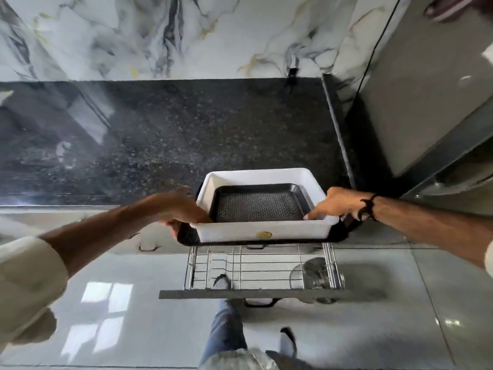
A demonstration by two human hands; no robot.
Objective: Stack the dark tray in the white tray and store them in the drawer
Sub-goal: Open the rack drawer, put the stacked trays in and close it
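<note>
Above the open drawer (262, 273), at the front edge of the tabletop (165, 134): one white tray (262, 232), rectangular, deep-walled, with a small yellow sticker on its near wall. Nested inside it: one dark tray (257, 205), shallower, its floor showing a fine patterned mesh texture, its rim sitting below the white rim on all visible sides. Beneath the white tray a further black rim or tray (186, 236) shows at the left, front and right edges; whether it is a separate item cannot be told. Left hand (178, 209): at the left near corner of the stack, fingers curled around the edge, gripping the white tray and the black rim under it. Right hand (336, 204): at the right near corner, fingers clenched over the white tray's rim; a dark band circles that wrist. Drawer: pulled out, chrome wire basket with a grey front panel and a black handle; one clear glass vessel (312, 275) lies in its right part. Tabletop: black speckled stone, polished, backed by a marble-patterned wall (160, 36). Floor (106, 303): glossy pale tile, the person's jeans-clad leg and socked feet visible below the drawer.
</note>
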